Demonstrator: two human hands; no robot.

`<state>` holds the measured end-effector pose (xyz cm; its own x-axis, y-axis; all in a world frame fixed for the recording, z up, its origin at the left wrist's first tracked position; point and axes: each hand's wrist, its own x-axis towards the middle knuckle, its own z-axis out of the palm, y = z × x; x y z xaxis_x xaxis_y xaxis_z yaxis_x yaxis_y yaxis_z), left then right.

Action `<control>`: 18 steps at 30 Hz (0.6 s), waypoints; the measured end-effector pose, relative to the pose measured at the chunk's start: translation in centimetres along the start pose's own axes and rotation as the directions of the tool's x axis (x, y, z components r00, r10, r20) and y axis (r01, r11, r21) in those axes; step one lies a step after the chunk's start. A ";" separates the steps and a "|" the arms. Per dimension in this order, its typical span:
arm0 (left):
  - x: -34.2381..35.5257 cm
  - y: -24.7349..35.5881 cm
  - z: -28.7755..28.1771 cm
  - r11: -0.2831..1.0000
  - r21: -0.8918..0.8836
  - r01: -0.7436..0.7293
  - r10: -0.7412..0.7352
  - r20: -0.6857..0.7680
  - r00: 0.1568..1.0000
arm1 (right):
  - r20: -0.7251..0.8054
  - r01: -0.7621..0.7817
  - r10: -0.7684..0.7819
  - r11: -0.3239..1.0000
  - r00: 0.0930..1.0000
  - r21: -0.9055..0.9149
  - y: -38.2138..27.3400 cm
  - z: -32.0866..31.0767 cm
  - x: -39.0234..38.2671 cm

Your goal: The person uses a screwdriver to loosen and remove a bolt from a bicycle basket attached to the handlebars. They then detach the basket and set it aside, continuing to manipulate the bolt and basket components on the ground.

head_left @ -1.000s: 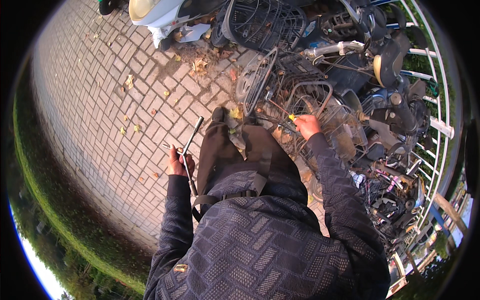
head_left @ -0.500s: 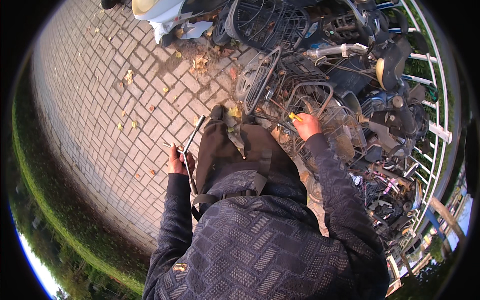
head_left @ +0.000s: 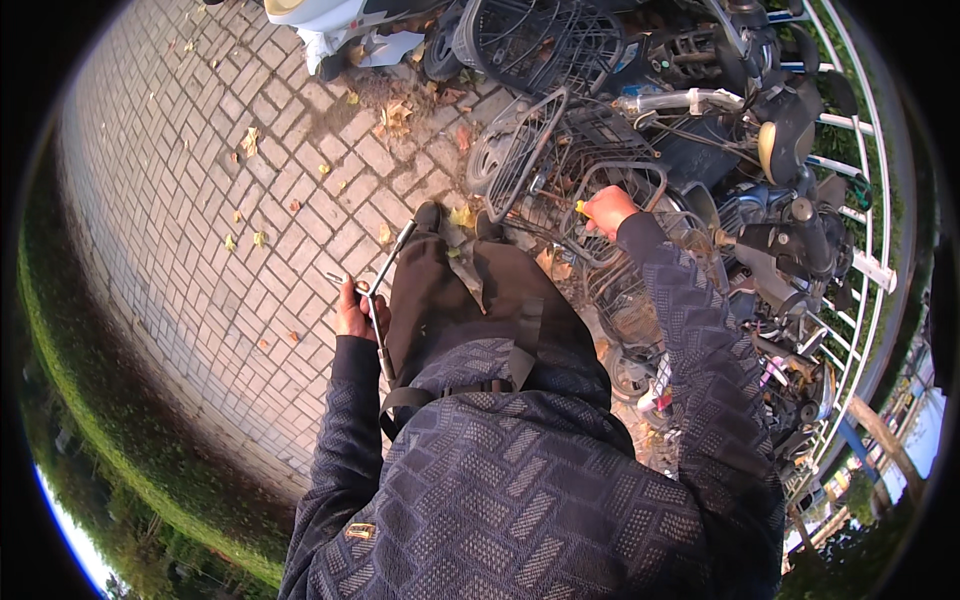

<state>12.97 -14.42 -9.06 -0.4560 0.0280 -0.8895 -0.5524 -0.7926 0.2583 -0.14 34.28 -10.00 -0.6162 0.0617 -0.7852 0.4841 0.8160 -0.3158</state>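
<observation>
My left hand [head_left: 357,312] is closed round a three-armed, Y-shaped socket wrench [head_left: 388,262], held beside my left thigh. One of its metal arms reaches up toward my shoe and another points down along my leg. Out to the right, my right hand [head_left: 608,212] grips a screwdriver by its yellow handle [head_left: 581,207]; only a bit of the handle shows past the fingers. That hand is over a dark wire bicycle basket [head_left: 625,180] in the heap of bikes. Whether the screwdriver touches anything cannot be made out.
Tangled bikes and scooters, with another black basket [head_left: 540,45], fill the right side up to a white railing [head_left: 872,275]. A white scooter body [head_left: 335,25] stands at the top. Brick paving [head_left: 220,180] with fallen leaves lies to the left, bordered by a hedge [head_left: 110,440].
My right hand has moved slightly up and turned, so less of the screwdriver shows. My left hand keeps the wrench in nearly the same place.
</observation>
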 end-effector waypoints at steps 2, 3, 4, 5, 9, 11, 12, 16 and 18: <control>0.4 -0.1 -0.3 0.999 -0.018 0.031 -0.031 0.002 1.000 | -0.043 0.355 -0.458 0.741 0.888 -0.569 0.2 0.8 -0.7; 0.6 -0.1 -0.4 0.999 -0.004 0.033 -0.033 -0.017 0.999 | -0.018 0.392 -0.563 0.598 0.826 -0.699 0.3 1.1 -1.1; 0.7 -0.2 -0.4 0.999 0.011 0.036 -0.036 -0.034 0.999 | 0.046 0.403 -0.628 0.439 0.777 -0.803 0.5 1.4 -1.5; 0.9 -0.2 -0.3 0.998 0.006 0.062 -0.062 -0.023 0.998 | 0.162 0.436 -0.676 0.256 0.719 -0.863 0.7 1.5 -1.8; 0.6 -0.1 -0.4 0.996 0.043 0.074 -0.074 -0.006 0.997 | -0.271 0.403 -0.533 0.816 0.802 -0.414 1.3 0.1 -1.2; 0.1 0.0 -0.7 0.999 0.040 -0.013 0.013 0.008 1.000 | -0.136 0.222 -0.232 0.971 0.963 -0.089 1.4 -0.3 -0.5; 0.0 0.0 -0.9 0.999 0.024 -0.027 0.027 0.013 1.000 | -0.058 0.088 -0.085 0.995 0.995 0.051 1.4 -0.3 -0.2; 0.0 0.1 -1.8 0.999 -0.038 -0.034 0.034 0.012 0.999 | -0.067 -0.007 -0.001 0.993 0.998 -0.119 1.4 1.4 -0.3; 0.2 0.0 -2.0 0.995 -0.098 0.009 -0.010 -0.012 1.000 | -0.033 0.367 -0.535 0.622 0.844 -0.691 1.5 2.3 -0.7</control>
<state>14.30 -15.60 -10.02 -0.4422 0.0288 -0.8965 -0.4854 -0.8482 0.2121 2.44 34.12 -11.09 -0.7998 -0.3655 -0.4763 -0.3545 0.9277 -0.1166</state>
